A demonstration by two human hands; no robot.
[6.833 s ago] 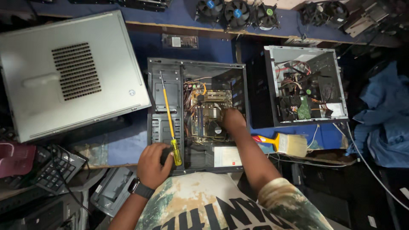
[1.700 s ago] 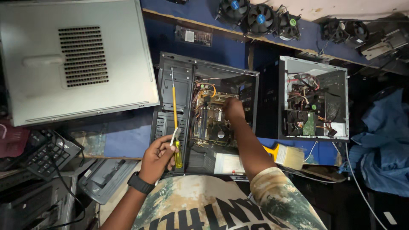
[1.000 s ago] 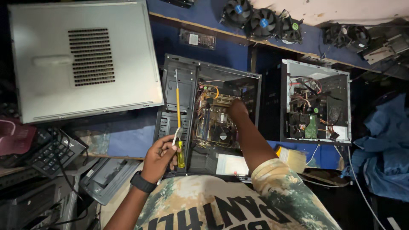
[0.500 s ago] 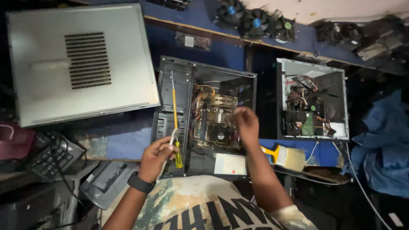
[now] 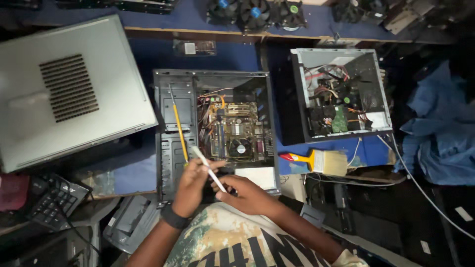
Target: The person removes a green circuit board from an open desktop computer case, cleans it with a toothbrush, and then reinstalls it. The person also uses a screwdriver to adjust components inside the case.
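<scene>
Nearest the camera: left hand point(image 5: 190, 185) and right hand point(image 5: 245, 194) brought together at the front edge of the open computer case point(image 5: 166, 148). Between them a slim white stick-like tool point(image 5: 208, 169) — exact kind too small to tell — long axis slanting from upper left down to lower right. Right fingers closed around its lower end; left fingers curled shut near its upper part and apparently on the handle of the yellow screwdriver point(image 5: 179, 129), though which one they truly clamp cannot be told. Screwdriver shaft running up and away from the left hand, over the drive bay, tip toward the case's far wall. Just beyond both hands, the motherboard point(image 5: 235, 131) with its round cooler fan — nearer the right hand. Further right, a yellow-handled paintbrush point(image 5: 316, 161) on the blue bench; beyond it a second open case point(image 5: 341, 96). Far left, the detached grey side panel point(image 5: 69, 94).
</scene>
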